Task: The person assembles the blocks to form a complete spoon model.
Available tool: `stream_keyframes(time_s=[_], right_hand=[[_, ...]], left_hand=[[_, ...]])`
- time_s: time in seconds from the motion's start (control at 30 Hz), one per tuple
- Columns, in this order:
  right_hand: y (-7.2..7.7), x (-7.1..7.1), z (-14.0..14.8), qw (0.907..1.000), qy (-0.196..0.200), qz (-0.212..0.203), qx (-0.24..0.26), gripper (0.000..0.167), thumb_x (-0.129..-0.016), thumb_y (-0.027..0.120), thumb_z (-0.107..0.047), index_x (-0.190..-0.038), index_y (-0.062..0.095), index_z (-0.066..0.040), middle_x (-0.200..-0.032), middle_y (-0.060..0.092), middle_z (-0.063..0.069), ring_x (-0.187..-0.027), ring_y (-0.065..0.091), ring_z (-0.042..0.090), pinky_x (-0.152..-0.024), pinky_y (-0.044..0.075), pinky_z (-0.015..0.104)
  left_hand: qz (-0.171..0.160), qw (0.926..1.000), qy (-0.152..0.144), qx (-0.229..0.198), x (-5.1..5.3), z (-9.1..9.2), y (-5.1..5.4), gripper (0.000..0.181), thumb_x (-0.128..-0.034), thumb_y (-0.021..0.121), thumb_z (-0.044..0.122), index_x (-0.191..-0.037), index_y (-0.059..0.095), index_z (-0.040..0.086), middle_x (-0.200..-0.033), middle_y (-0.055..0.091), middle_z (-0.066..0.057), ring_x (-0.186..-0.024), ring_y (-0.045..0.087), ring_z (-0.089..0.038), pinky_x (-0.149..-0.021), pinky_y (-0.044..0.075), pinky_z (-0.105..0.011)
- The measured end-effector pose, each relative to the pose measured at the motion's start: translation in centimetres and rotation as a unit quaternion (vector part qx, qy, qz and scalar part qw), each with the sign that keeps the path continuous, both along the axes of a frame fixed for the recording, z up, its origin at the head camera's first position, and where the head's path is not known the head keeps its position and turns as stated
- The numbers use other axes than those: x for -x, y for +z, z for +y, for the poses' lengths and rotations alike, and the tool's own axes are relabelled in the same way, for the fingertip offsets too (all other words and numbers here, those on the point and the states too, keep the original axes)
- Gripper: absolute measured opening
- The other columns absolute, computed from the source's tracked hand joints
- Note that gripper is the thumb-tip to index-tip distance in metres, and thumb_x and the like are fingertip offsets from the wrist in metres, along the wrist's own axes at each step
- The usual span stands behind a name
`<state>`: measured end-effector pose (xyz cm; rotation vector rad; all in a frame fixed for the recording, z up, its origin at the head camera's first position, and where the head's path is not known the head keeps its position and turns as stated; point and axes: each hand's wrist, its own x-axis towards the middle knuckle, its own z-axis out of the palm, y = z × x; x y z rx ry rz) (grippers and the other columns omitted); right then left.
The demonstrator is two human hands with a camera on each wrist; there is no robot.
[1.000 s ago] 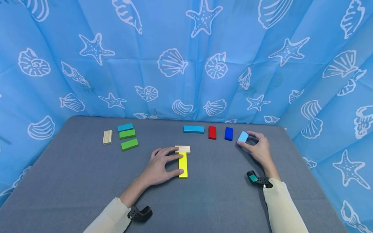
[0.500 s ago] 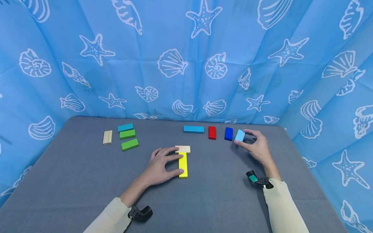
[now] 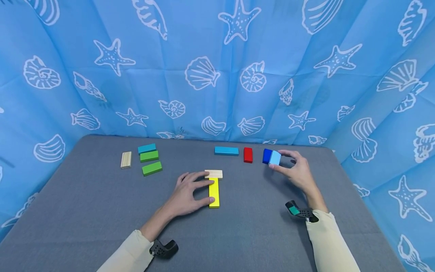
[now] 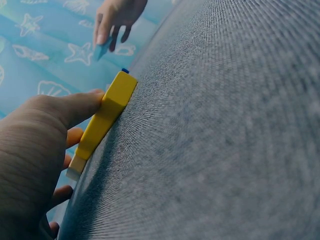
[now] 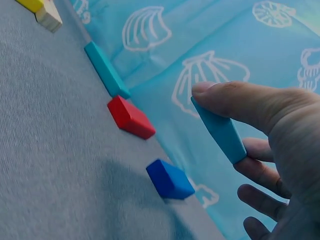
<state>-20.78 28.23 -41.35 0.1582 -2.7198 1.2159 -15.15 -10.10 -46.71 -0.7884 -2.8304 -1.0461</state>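
Observation:
My right hand [image 3: 299,172] pinches a light blue block [image 3: 275,158] between thumb and fingers, raised off the table. In the head view this block overlaps the right side of a dark blue block [image 3: 266,155]; the right wrist view shows the dark blue block [image 5: 169,179] on the cloth, apart from it. My left hand [image 3: 187,194] rests its thumb and index finger on a yellow block [image 3: 214,193] lying lengthwise, and another fingertip touches the plain wood block [image 3: 215,174] across its far end. The left wrist view has the thumb on the yellow block [image 4: 107,115].
A red block [image 3: 248,155] and a long teal-blue block [image 3: 226,151] lie left of the dark blue one. Farther left are a plain wood block [image 3: 126,159], a teal block [image 3: 147,149] and two green blocks [image 3: 152,168]. A blue shell-patterned curtain [image 3: 204,94] hangs behind the grey table [image 3: 251,234].
My right hand has carried the light blue block leftward and turned it more upright, so that it now overlaps the dark blue block in the head view. My left hand has stayed in place.

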Motion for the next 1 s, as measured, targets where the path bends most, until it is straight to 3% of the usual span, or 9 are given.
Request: stream_keyframes(time_s=[0.5, 1.0], right_hand=[[1.5, -0.9, -2.6, 0.9987, 0.049, -0.009, -0.006, 0.065, -0.083, 0.086, -0.025, -0.138, 0.058, -0.004, -0.140, 0.050, 0.022, -0.129, 0.040, 0.045, -0.103, 0.033, 0.068], [0.6, -1.5, -4.5, 0.9929, 0.115, 0.010, -0.028, 0.065, -0.079, 0.089, -0.027, -0.134, 0.062, -0.007, -0.135, 0.055, 0.018, -0.127, 0.045, 0.042, -0.100, 0.038, 0.068]], left_hand=[[0.001, 1.0000, 0.000, 0.001, 0.1, 0.0, -0.1, 0.058, -0.0885, 0.073, 0.052, -0.137, 0.066, 0.022, -0.155, 0.045, 0.000, -0.144, 0.037, -0.028, -0.115, 0.014, -0.065], [0.006, 1.0000, -0.003, 0.001, 0.1, -0.1, -0.2, 0.057, -0.0887, 0.073, 0.053, -0.137, 0.066, 0.023, -0.155, 0.045, 0.001, -0.144, 0.037, -0.027, -0.115, 0.014, -0.065]])
